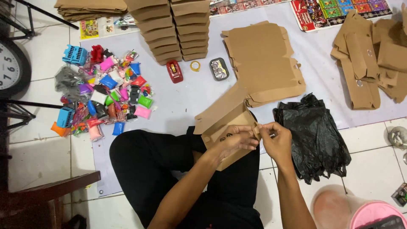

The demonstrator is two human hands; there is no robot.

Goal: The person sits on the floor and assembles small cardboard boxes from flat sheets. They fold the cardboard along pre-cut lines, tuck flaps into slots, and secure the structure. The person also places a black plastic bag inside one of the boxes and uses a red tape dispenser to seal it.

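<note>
Both hands pinch flap of brown cardboard box blank [224, 127]: left hand [237, 140], right hand [277, 142] (light, stiff, creases easily); best held at fold edges.

1 brown cardboard box blank [224, 123], die-cut and partly folded, rests tilted over the seated person's lap at the near edge of the pale floor mat. Its long upper flap slants up toward the stack of flat blanks behind. A small dark print mark shows on the lower panel (too small to make out). The left hand [235, 141] grips the panel's right end from above; the right hand [277, 140] pinches a small tab at that same corner, fingertips of both hands nearly touching.
</note>
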